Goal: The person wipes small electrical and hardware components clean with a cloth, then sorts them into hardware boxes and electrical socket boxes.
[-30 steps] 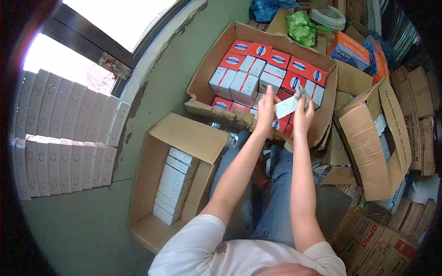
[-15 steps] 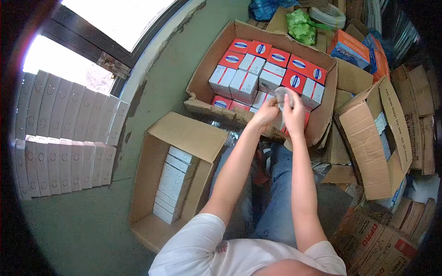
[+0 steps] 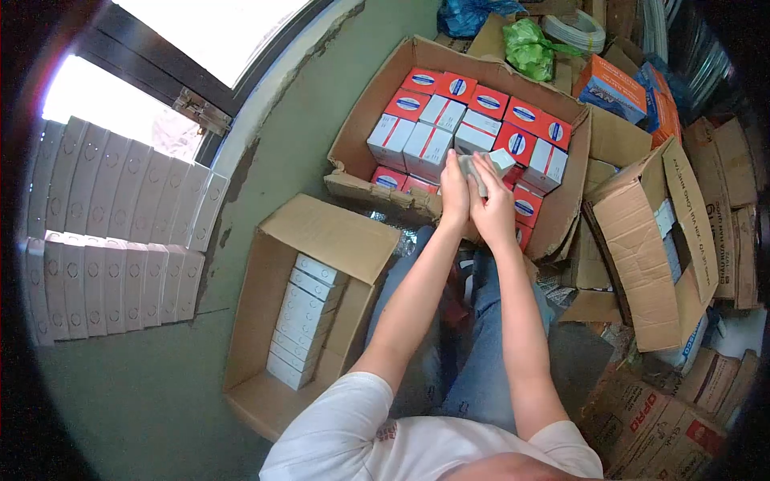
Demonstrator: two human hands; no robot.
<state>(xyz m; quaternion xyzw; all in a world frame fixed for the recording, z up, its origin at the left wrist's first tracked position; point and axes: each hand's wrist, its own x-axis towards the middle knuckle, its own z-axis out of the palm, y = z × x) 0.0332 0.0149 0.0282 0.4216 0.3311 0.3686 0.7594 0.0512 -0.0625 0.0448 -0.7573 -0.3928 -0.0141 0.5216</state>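
Note:
My left hand and my right hand are close together over the near side of a large open carton. Between my palms and fingers is a small white box, tilted, its near part greyish and mostly covered by my fingers. Inside the carton, just past my hands, stand several red boxes with oval labels. White boxes with a red stripe stand among them, next to my left fingertips.
At my left, an open carton holds a stack of white boxes. Two rows of white boxes stand by the window. To the right are an open carton, flattened cardboard and a green plastic bag.
My hands have come together, fingers now straighter and flatter around the held thing. A white box end now shows beyond my right fingers, where a greyish piece was pinched before.

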